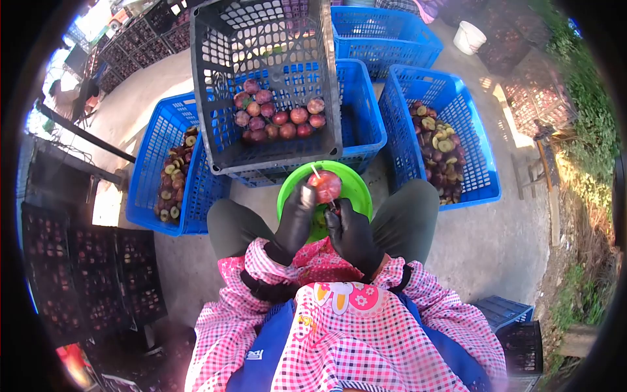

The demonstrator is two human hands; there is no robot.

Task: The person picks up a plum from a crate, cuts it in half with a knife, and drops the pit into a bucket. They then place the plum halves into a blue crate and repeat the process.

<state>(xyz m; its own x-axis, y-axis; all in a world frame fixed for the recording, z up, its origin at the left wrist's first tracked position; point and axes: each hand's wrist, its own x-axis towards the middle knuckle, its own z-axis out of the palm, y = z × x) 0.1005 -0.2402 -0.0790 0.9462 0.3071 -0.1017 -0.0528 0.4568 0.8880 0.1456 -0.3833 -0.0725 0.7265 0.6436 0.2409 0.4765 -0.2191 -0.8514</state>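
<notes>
My left hand, in a black glove, is closed on a red plum held above a bright green basin between my knees. My right hand, also black-gloved, is closed just below the plum, with its fingertips close to the fruit. A small dark reddish thing shows at those fingers, too small to name. Beyond the plum's far side sticks a thin pale tip. A black crate with several whole plums tilts toward me beyond the basin.
The black crate rests on a blue crate. Blue crates holding cut plums stand at left and right. Another blue crate and a white bucket are farther back. Dark stacked crates line the left.
</notes>
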